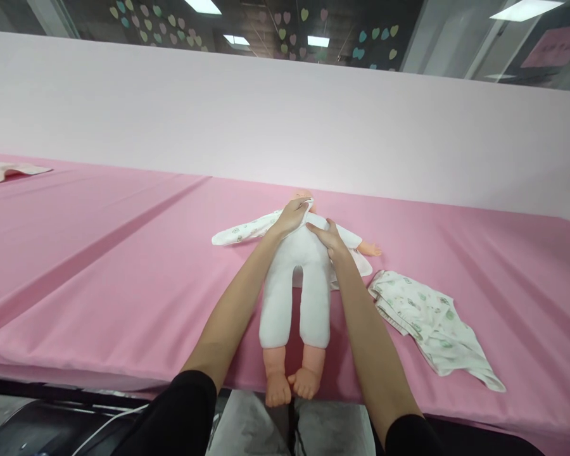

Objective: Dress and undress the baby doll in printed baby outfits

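In the head view, a doll (297, 253) with a white cloth body lies on its back on a pink cover (123, 253), directly in front of the person, its head toward a white wall (266, 120) and its bare feet (278, 387) at the near edge. A printed top (247, 233) is partly on it: one sleeve stretches out to the picture's left, while on the other side the cloth lies below the doll's arm, whose small hand (371, 249) shows. The left hand (292, 216) is at the doll's neck, thumb and fingers closed on a pale edge of the top (most of the doll's head is hidden behind that hand). The right hand (331, 239) rests on the chest, its thumb across the front and apart from the fingers at the side; whether they clamp on the body, I cannot tell. Beside the right forearm, a second printed garment (432, 316) lies loosely spread on the cover. A pale pink cloth (4, 171) sits at the far left, and heart shapes (304, 13) dot the dark glass above the wall.
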`<state>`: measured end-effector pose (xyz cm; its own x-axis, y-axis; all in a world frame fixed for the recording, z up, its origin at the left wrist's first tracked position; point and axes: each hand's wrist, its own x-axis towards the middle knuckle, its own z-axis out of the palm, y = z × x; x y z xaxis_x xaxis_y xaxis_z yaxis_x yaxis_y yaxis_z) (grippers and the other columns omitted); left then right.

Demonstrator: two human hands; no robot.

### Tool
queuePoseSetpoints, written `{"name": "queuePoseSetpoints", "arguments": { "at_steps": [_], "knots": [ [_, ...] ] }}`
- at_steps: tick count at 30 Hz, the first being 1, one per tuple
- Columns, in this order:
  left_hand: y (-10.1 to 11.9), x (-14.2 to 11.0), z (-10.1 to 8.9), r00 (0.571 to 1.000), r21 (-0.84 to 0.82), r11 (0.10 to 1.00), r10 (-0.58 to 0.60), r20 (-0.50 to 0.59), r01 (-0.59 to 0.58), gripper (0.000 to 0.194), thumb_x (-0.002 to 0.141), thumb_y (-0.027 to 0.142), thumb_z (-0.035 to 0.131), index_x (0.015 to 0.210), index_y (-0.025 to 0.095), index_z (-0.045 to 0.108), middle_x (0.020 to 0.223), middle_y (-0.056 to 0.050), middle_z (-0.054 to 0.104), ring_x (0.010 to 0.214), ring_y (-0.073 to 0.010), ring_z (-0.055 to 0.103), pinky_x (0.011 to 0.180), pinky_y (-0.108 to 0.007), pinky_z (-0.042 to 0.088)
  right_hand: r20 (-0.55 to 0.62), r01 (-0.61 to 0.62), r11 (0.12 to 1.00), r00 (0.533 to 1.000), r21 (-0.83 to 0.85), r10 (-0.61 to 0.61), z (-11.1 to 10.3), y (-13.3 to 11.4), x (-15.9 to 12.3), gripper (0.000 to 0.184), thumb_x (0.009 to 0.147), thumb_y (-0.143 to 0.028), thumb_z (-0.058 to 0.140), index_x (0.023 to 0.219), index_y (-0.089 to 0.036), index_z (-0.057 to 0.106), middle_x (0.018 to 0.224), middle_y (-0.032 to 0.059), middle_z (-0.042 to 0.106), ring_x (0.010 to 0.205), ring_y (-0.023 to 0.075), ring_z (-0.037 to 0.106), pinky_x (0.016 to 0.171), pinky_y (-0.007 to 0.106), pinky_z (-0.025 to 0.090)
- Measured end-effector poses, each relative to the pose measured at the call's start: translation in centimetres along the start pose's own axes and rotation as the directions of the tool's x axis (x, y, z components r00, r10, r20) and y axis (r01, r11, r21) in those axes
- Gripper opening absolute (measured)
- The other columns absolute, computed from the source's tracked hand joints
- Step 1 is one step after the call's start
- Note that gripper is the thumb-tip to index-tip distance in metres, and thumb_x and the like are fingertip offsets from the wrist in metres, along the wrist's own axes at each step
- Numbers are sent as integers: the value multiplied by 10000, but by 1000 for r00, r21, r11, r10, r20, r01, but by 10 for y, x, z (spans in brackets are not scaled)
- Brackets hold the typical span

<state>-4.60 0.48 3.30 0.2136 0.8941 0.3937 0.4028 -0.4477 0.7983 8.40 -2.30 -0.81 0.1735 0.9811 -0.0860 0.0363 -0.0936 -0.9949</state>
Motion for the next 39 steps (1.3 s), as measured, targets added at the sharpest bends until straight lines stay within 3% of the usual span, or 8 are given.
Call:
{"name": "queuePoseSetpoints", "arguments": {
  "at_steps": [5,9,12,15,19,22,32,39],
  "knots": [
    [20,-15,-12,996,461,888,-33,86,-11,361,910,193,338,1131,120,615,1216,-132,616,1142,-250,548,975,-356,395,-44,20,1000,999,-10,-20,3,3,1,1015,607,-377,792,1437,-152,254,1415,130,418,1206,230,503,993,328,471],
    [54,-35,-20,963,790,609,-250,105,72,362,825,204,519,1172,107,558,1090,-186,643,1002,-309,607,831,-377,462,-37,-2,1000,999,-7,1,1,5,2,1014,619,-374,785,1443,-149,239,1426,138,403,1201,240,508,955,325,499],
    [68,-43,-33,900,838,532,-415,135,120,256,741,211,617,978,115,622,990,-189,658,917,-322,623,778,-380,471,-30,-11,1000,999,-12,11,0,6,2,1026,613,-399,787,1445,-159,237,1433,134,397,1220,245,495,963,330,495],
    [67,-42,-49,893,789,601,-415,174,126,121,746,214,589,841,145,615,932,-152,658,856,-293,624,757,-363,464,-24,-12,1000,1000,-16,12,1,6,2,1030,618,-409,783,1449,-161,226,1443,135,383,1234,246,483,971,333,490],
    [51,-31,-54,989,586,810,-80,123,-7,240,868,189,368,796,152,594,883,-105,654,833,-230,606,802,-324,436,-10,-19,1000,1000,-5,19,4,2,-1,1033,619,-394,784,1452,-147,224,1419,143,411,1207,246,504,960,335,495],
    [37,-21,-39,999,512,858,42,3,-38,316,895,164,296,900,132,610,936,-98,661,888,-214,595,853,-306,421,8,3,1000,1000,-18,-3,10,-1,-6,1047,608,-399,789,1452,-138,228,1414,148,414,1217,246,494,989,339,469],
    [11,-10,-10,998,535,843,24,66,-56,383,906,128,285,1113,89,605,1204,-141,617,1130,-214,543,978,-301,377,89,45,997,995,-61,-39,28,11,-8,1136,563,-427,800,1466,-122,182,1418,167,408,1240,269,468,1019,372,427],
    [43,-27,-7,938,691,721,-203,281,-51,310,871,148,400,1114,74,577,1072,-187,658,951,-255,622,788,-308,432,39,3,994,999,-111,2,29,15,2,967,635,-217,714,1456,-120,213,1428,159,403,1260,255,458,1039,362,405]
  ]
}}
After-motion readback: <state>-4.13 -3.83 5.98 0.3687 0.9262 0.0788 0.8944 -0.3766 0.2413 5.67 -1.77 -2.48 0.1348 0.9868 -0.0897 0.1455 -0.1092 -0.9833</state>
